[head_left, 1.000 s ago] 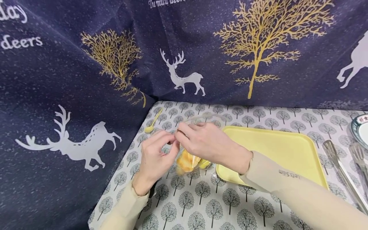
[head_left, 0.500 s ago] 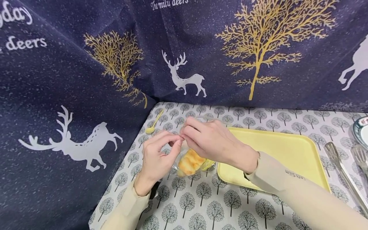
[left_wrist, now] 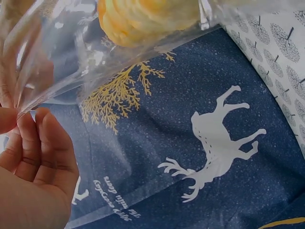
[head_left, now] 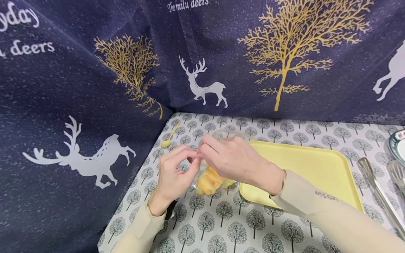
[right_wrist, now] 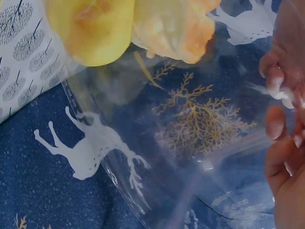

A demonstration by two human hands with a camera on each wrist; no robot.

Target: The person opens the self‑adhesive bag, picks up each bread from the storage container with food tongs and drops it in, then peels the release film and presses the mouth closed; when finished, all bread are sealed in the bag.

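Note:
A clear plastic bag (left_wrist: 90, 62) holds golden-brown bread (head_left: 209, 181) and a smooth yellow piece (right_wrist: 95, 31) beside it. My left hand (head_left: 177, 172) pinches the bag's edge between thumb and fingertips, as the left wrist view shows plainly. Right against its fingertips, my right hand (head_left: 234, 158) has its fingers bent and pinches the bag's edge too. The bread lies low in the bag, below both hands in the head view and partly behind the right one. The right fingertips' exact hold is partly hidden.
A yellow tray (head_left: 303, 175) lies right of the bag, under the right forearm. A small yellow spoon (head_left: 167, 138) rests at the back left. Metal utensils (head_left: 373, 179) and a green-rimmed plate (head_left: 395, 142) are at the far right. Dark deer-patterned cloth (head_left: 202, 84) walls the back and left.
Both hands have shifted slightly right along the bag's edge since one second ago, staying fingertip to fingertip. The bread has moved slightly right with the bag.

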